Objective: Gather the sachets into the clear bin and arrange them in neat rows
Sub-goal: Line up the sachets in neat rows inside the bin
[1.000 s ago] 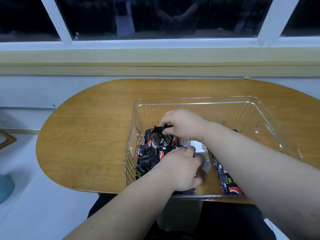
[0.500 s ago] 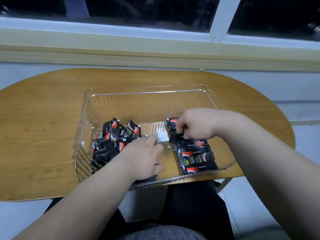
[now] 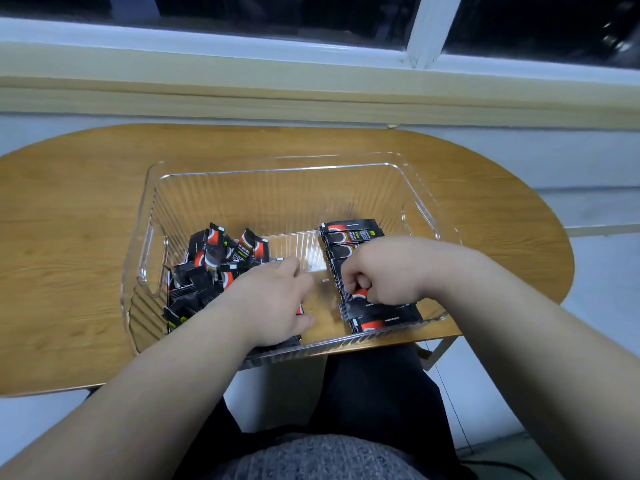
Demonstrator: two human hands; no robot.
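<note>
**Sachets half sorted: risk of knocking the finished row**

Fingers of the right hand (image 3: 377, 271) are curled down onto the row of sachets (image 3: 356, 237), closed on what looks like one black-and-red sachet being pressed into place; the grip itself is partly hidden under the knuckles. Beyond that hand the row runs away from the person in flat, overlapping packets, and two more packets lie nearer than the hand, against the near wall of the bin. The left hand (image 3: 273, 299) rests palm down with fingers loosely bent, across a bare strip of bin floor from the right hand. Whether it holds a sachet I cannot tell. Beyond and outboard of the left hand sits the loose heap of sachets (image 3: 214, 268), tumbled at all angles. Both groups lie inside the clear bin (image 3: 277, 171), which stands on the wooden table (image 3: 69, 237); no sachet shows on the table outside it.

What could go wrong, as I judge it: the right wrist lies over the row, so lifting it carelessly could drag slick packets askew. The left hand, reaching into the heap, could sweep loose sachets across the bare strip into the row. The bin's near wall overhangs the table edge, so a hard downward press there could tip it.
</note>
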